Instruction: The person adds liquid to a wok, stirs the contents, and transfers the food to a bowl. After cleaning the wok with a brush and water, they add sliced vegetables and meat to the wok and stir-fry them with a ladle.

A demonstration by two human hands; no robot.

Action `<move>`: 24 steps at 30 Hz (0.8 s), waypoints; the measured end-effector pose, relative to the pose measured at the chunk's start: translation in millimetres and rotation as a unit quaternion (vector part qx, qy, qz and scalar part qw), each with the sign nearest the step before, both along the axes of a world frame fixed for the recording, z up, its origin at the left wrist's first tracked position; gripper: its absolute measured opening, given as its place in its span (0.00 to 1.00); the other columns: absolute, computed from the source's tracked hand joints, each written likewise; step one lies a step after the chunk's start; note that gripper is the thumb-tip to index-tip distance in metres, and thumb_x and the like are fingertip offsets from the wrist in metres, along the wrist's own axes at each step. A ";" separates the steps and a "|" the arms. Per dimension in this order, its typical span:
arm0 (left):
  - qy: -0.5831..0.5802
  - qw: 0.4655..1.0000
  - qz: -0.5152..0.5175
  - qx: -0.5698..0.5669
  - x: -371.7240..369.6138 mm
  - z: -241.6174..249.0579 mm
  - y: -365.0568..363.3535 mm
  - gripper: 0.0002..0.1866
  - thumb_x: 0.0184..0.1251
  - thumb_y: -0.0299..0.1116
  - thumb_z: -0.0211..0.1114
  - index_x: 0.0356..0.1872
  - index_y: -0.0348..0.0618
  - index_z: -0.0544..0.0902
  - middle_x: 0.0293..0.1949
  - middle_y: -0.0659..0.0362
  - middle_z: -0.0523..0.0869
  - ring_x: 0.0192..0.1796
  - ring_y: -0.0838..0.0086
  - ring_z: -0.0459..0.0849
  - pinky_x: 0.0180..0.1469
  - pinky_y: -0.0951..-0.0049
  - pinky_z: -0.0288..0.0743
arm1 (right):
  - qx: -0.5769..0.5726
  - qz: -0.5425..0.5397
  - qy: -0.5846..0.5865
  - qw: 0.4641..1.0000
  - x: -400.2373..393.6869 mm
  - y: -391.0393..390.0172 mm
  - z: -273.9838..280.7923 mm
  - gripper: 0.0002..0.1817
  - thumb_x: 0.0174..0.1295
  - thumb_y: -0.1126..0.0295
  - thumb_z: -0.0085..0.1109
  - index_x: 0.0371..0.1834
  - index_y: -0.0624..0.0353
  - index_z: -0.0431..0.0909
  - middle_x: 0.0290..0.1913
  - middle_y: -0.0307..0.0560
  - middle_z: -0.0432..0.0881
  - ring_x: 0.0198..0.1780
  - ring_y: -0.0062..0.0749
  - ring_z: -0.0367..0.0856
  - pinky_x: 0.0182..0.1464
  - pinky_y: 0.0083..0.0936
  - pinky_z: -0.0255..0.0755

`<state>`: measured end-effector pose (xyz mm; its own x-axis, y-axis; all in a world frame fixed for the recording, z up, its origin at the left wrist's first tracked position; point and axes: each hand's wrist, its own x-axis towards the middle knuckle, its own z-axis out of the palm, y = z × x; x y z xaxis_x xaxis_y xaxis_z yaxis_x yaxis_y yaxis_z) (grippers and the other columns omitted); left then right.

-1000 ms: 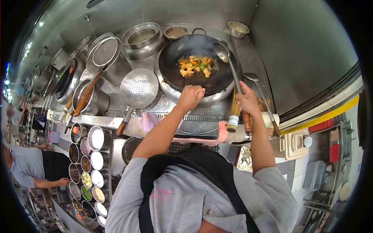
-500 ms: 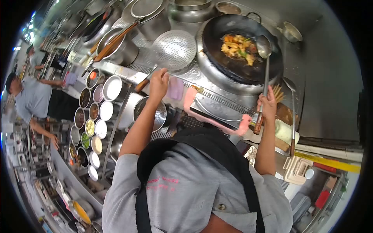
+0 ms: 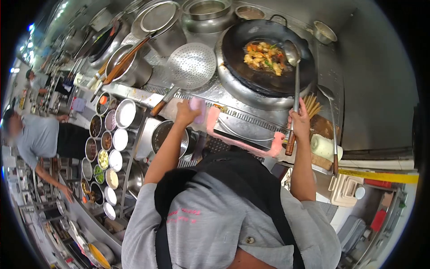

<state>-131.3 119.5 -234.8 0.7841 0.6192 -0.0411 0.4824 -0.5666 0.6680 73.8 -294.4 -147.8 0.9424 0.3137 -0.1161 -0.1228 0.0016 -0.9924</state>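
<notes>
My right hand (image 3: 299,123) is closed around the handle of a long metal ladle (image 3: 292,53), whose bowl rests in a black wok (image 3: 242,45) beside cooked pieces of food (image 3: 263,58). At the counter's front edge, my left hand (image 3: 186,113) has its fingers closed on a folded purple cloth (image 3: 197,106). Left of that hand lies the wooden handle of a round perforated skimmer (image 3: 191,66). A pink cloth (image 3: 242,142) runs along the edge between my hands.
Several bowls of ingredients (image 3: 106,140) stand at the left, with a co-worker (image 3: 38,139) beyond them. A pot (image 3: 168,136) is below my left hand. Another ladle (image 3: 333,130), bamboo sticks (image 3: 312,104) and a pale green roll (image 3: 323,148) are at the right.
My left hand has moved down from above the skimmer handle to the purple cloth and taken hold of it. My right hand still holds the ladle. The view has shifted slightly.
</notes>
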 end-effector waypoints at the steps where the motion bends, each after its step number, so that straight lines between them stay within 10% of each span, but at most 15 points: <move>1: -0.042 0.996 -0.012 -0.075 -2.6 -0.2 7.5 0.36 0.43 0.40 0.77 0.52 0.27 0.76 0.46 0.40 0.84 0.43 0.52 0.86 0.45 0.61 0.81 | 0.003 0.000 0.001 1.000 -1.2 -1.1 0.7 0.39 0.63 0.81 0.52 0.80 0.57 0.52 0.36 0.39 0.75 0.24 0.18 0.73 0.18 0.19 0.70; 5: -0.146 0.954 0.097 -0.245 2.9 79.7 -34.2 0.32 0.49 0.34 0.73 0.57 0.32 0.73 0.45 0.53 0.83 0.42 0.67 0.84 0.43 0.64 0.82 | -0.008 -0.002 0.010 1.000 -6.2 -5.9 1.4 0.38 0.64 0.79 0.53 0.80 0.52 0.55 0.35 0.37 0.76 0.24 0.17 0.72 0.20 0.19 0.69; 12: -0.183 0.721 -0.002 -0.668 38.6 117.8 -79.2 0.26 0.62 0.35 0.67 0.59 0.35 0.73 0.45 0.48 0.83 0.45 0.58 0.86 0.45 0.61 0.84 | -0.001 -0.009 0.018 1.000 -10.9 -1.7 7.6 0.38 0.65 0.79 0.53 0.80 0.54 0.54 0.35 0.38 0.76 0.24 0.18 0.72 0.21 0.20 0.70; 18: -0.110 0.655 -0.010 -0.748 111.5 91.9 -116.2 0.25 0.68 0.43 0.63 0.58 0.38 0.71 0.47 0.48 0.83 0.45 0.55 0.86 0.45 0.54 0.84 | -0.006 -0.011 0.020 1.000 -13.0 -4.8 6.9 0.38 0.65 0.78 0.55 0.80 0.52 0.55 0.33 0.37 0.75 0.23 0.18 0.72 0.22 0.20 0.70; 24: -0.074 0.696 0.040 -0.713 174.1 119.6 -158.1 0.17 0.70 0.50 0.64 0.47 0.50 0.74 0.39 0.53 0.83 0.44 0.55 0.86 0.36 0.52 0.83 | -0.064 -0.018 -0.040 0.997 -24.0 -12.4 9.7 0.37 0.63 0.78 0.56 0.78 0.53 0.60 0.34 0.39 0.79 0.22 0.19 0.74 0.21 0.21 0.70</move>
